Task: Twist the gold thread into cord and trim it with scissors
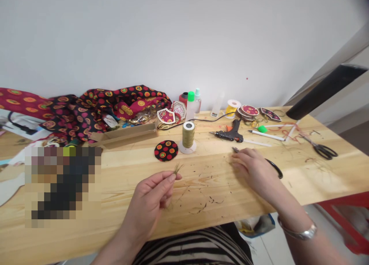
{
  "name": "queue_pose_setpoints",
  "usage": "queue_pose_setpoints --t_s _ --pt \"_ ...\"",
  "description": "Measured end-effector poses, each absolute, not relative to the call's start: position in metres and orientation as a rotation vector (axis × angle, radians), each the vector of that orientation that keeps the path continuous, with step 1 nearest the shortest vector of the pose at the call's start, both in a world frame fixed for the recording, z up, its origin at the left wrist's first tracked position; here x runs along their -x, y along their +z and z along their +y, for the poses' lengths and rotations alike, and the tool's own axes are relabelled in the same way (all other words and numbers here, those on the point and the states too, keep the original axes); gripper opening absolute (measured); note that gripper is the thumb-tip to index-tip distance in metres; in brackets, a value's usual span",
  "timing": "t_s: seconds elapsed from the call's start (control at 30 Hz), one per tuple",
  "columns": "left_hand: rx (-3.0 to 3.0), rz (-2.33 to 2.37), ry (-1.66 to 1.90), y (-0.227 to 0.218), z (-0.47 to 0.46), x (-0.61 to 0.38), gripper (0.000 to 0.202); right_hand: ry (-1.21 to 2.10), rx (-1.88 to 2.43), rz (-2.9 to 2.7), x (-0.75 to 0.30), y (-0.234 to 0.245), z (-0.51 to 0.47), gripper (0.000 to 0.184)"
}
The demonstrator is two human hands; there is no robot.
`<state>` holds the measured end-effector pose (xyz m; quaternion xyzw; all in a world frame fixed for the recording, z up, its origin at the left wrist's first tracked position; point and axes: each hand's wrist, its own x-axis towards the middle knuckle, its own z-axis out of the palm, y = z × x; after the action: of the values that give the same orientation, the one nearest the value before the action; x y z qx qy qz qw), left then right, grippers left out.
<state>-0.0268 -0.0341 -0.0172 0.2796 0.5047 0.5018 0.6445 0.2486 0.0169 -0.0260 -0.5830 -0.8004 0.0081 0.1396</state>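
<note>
My left hand [152, 197] is raised over the wooden table [121, 211], its thumb and fingers pinched on a small tuft of olive thread ends [178, 168]. My right hand [253, 167] lies on the table over a pair of black-handled scissors [275, 168], fingers curled on them; the metal tip pokes out at its upper left. A spool of olive thread [188, 134] stands on the table ahead, beside a round patch of black fabric with red dots [166, 150].
A black glue gun [230, 134], a second pair of scissors [323, 149], pens, a yellow cord reel [232, 106], bottles and patterned fabric pieces lie along the back. A pile of red and black fabric [86, 111] and a cardboard strip sit at left. Thread scraps litter the table.
</note>
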Motion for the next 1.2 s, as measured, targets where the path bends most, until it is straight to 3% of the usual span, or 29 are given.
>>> queue_pose_setpoints --t_s 0.17,0.23,0.47,0.57,1.2 --pt "-0.604 1.148 1.151 -0.017 -0.035 0.029 0.017 -0.061 1.725 -2.381 -0.229 -0.033 0.026 0.020" --pt "-0.597 1.148 1.154 -0.019 -0.034 0.030 0.017 0.101 1.667 -2.352 -0.226 -0.030 0.023 0.020" --pt "-0.638 1.135 1.166 -0.020 -0.034 0.026 0.016 1.539 1.187 -1.679 -0.200 -0.005 -0.003 0.013" --pt "-0.677 1.131 1.161 -0.017 -0.034 0.024 0.016 1.864 1.048 -1.359 -0.187 -0.008 -0.007 0.017" --pt "-1.107 1.208 0.844 -0.012 -0.030 0.016 0.019 2.055 0.928 -1.135 -0.174 -0.012 -0.004 0.019"
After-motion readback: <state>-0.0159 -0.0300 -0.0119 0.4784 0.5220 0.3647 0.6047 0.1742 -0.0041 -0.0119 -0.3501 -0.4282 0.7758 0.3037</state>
